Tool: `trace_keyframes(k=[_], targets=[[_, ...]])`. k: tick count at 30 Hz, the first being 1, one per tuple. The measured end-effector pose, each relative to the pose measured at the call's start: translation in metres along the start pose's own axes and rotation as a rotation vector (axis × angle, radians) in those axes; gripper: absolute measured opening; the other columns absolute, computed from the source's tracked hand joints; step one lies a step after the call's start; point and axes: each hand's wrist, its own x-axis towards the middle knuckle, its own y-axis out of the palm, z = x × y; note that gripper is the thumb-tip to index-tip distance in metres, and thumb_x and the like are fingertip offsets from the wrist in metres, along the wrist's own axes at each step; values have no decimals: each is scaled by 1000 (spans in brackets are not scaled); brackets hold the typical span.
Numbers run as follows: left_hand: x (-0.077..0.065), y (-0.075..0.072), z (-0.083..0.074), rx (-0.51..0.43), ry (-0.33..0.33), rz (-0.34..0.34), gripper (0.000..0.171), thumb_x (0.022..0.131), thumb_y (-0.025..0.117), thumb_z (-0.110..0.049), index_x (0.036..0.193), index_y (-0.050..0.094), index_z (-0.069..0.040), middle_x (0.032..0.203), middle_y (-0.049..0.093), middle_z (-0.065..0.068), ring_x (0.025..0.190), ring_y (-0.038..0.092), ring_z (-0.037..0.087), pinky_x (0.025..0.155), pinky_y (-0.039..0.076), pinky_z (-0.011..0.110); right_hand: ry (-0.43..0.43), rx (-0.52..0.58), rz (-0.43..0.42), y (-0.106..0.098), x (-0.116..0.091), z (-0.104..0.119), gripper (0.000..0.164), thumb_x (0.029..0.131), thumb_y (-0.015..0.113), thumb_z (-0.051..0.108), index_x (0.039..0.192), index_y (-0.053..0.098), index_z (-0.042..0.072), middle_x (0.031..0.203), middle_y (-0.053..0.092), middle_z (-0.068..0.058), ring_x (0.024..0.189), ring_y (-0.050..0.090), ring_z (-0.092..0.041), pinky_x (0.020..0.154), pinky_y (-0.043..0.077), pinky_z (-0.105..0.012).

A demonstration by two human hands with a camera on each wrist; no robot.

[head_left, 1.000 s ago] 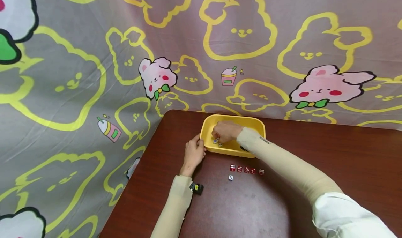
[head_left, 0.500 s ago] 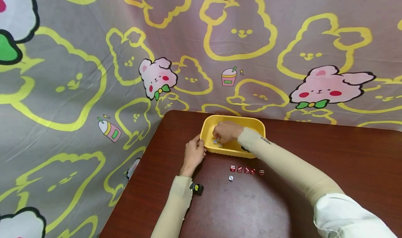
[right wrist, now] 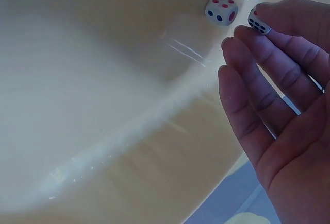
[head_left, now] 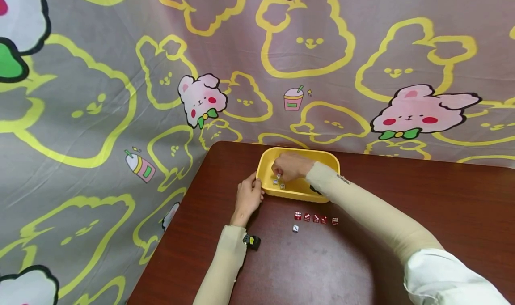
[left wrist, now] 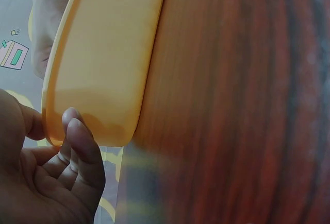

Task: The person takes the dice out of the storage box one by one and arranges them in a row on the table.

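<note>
The right hand (head_left: 295, 166) pinched a die (right wrist: 258, 24); the left hand (head_left: 248, 195) gripped the tray (head_left: 297, 195). A good lift likely needed a straight rise, clear of neighbouring dice (right wrist: 221, 11).

I see the tray (head_left: 297, 196) by the table's (head_left: 442, 188) far edge, cloth (head_left: 326, 88) behind, inner dice (head_left: 282, 186) at its left. Before it lies a dice row (head_left: 316, 218), a lone die (head_left: 295, 229) fronting its left end.
</note>
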Motion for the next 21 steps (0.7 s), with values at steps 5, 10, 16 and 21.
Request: trace_keyframes(k=[5,10,16,21], targets=[[0,0,0,8,7,2,40,100,43,-19,138,55,-11,65,66,4,47,59,13,44,52,30,1,13,-16,0,-2,-2,9,72,67,7,70,67,16,62,56,9,56,47,-8,49,35,-21],[-1,1,1,7,6,6,40,101,43,-20,138,54,-11,66,67,5,48,59,13,44,51,30,6,28,-14,-3,-8,1,7,74,69,7,74,70,14,66,61,7,58,51,-8,52,40,-21],[-1,1,3,-3,7,0,40,101,43,-20,138,54,-11,66,67,6,48,59,13,44,51,31,6,31,-14,-10,-15,6,7,75,68,8,73,68,14,67,61,7,58,51,-7,52,41,-21],[-1,0,2,0,1,-3,41,100,42,-20,139,53,-11,66,67,5,48,59,13,44,52,31,-16,3,-36,-15,-17,8,7,74,69,8,73,68,15,65,60,8,57,50,-7,52,40,-21]])
